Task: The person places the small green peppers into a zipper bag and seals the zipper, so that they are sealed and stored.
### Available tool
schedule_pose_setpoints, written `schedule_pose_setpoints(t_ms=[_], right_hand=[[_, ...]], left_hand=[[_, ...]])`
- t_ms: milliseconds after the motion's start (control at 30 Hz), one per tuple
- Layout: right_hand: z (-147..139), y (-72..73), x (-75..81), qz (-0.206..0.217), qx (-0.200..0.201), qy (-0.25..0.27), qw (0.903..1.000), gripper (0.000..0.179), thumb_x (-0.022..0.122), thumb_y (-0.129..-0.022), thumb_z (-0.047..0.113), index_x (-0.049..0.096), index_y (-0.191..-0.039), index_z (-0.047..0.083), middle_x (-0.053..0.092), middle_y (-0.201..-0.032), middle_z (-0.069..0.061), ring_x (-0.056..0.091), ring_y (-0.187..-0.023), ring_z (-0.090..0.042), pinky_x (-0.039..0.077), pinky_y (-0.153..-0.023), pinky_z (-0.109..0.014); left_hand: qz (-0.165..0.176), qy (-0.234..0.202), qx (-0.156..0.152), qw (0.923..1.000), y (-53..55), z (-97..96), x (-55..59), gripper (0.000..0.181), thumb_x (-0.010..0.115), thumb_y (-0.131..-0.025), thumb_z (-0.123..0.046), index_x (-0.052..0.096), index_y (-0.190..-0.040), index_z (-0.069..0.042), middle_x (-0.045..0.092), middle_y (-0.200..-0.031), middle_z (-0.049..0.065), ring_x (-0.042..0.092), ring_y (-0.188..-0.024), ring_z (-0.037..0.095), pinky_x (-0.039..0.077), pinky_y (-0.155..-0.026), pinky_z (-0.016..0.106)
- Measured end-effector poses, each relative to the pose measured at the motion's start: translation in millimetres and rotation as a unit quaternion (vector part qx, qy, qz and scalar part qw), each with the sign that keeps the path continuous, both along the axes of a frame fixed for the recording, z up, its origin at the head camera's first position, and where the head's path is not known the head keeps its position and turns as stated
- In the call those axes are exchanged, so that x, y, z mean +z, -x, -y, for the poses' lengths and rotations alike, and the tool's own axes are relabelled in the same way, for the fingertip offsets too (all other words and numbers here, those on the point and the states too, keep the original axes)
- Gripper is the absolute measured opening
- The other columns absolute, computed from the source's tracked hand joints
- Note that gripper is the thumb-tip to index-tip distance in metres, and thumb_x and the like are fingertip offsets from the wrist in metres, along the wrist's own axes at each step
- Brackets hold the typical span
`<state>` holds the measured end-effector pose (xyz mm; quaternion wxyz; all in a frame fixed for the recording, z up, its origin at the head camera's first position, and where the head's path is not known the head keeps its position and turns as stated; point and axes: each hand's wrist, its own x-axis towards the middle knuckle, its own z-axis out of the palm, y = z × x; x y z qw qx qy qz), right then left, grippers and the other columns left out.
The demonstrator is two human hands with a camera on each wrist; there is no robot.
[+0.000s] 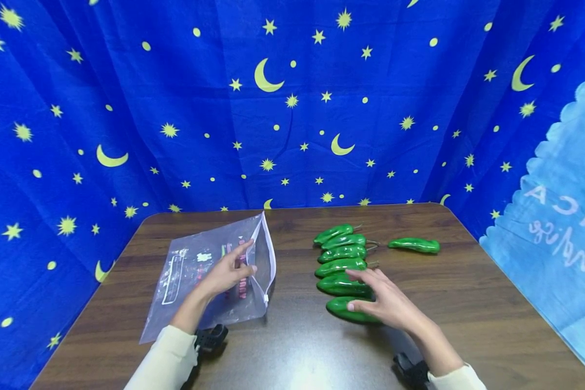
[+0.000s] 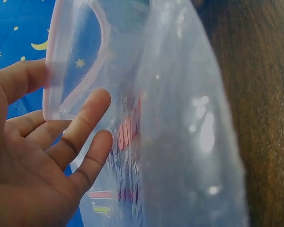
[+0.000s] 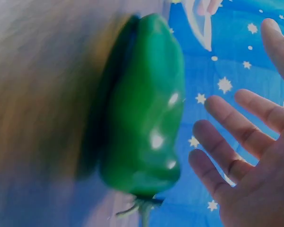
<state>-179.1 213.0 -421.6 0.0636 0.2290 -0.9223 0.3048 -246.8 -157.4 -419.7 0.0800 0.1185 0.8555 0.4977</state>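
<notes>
A clear plastic zipper bag (image 1: 190, 260) with printed lettering lies on the left of the table, its mouth (image 1: 268, 254) gaping to the right. My left hand (image 1: 226, 273) is at that mouth; index finger and thumb stand apart and touch its upper lip. In the left wrist view the fingers of this hand (image 2: 42, 156) are spread along the film. Several green peppers form a column right of the bag. Over the nearest pepper (image 1: 341, 307) hovers my right hand (image 1: 390, 300), its fingertips by the pepper (image 1: 338, 284) beyond. The right wrist view shows that hand (image 3: 248, 142) spread beside a pepper (image 3: 146, 109).
One more green pepper (image 1: 414, 245) lies apart, right of the column. The brown wooden table (image 1: 292, 346) ends against a blue curtain (image 1: 224, 108) with stars and moons. A light blue cloth (image 1: 560, 216) hangs at the right.
</notes>
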Motion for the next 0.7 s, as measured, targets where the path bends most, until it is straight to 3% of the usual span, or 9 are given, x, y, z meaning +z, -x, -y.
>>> schedule_pose_setpoints(t_ms=[233, 333, 700], right_hand=[[-12.6, -7.4, -8.6, -0.022, -0.015, -0.027, 0.9993, 0.062, 0.073, -0.075, 0.045, 0.057, -0.127, 0.016, 0.062, -0.117, 0.002, 0.053, -0.107, -0.016, 0.049, -0.088, -0.042], [-17.1, -9.9, -11.4, -0.034, -0.018, -0.034, 0.9987, 0.059, 0.074, -0.074, 0.042, 0.059, -0.125, 0.015, 0.063, -0.115, 0.003, 0.054, -0.105, -0.017, 0.049, -0.087, -0.043], [-29.1, -17.9, -18.3, -0.008, -0.055, -0.020, 0.9983, 0.058, 0.078, -0.072, 0.036, 0.059, -0.123, 0.018, 0.062, -0.114, 0.004, 0.054, -0.108, -0.019, 0.049, -0.088, -0.047]], left_hand=[[0.001, -0.013, -0.006, 0.9999, 0.3, 1.0, 3.1, 0.074, 0.065, -0.086, -0.015, 0.027, -0.149, -0.013, 0.041, -0.068, -0.002, 0.039, -0.059, 0.008, 0.033, -0.047, 0.020], [-0.009, -0.019, -0.012, 0.9997, 0.8, 1.9, 4.3, 0.074, 0.065, -0.085, -0.015, 0.027, -0.149, -0.012, 0.041, -0.067, -0.003, 0.039, -0.058, 0.007, 0.033, -0.046, 0.020], [-0.017, -0.029, -0.020, 0.9992, 0.5, 2.8, 4.3, 0.074, 0.064, -0.086, -0.013, 0.026, -0.149, -0.008, 0.041, -0.067, -0.003, 0.039, -0.058, 0.006, 0.031, -0.046, 0.019]])
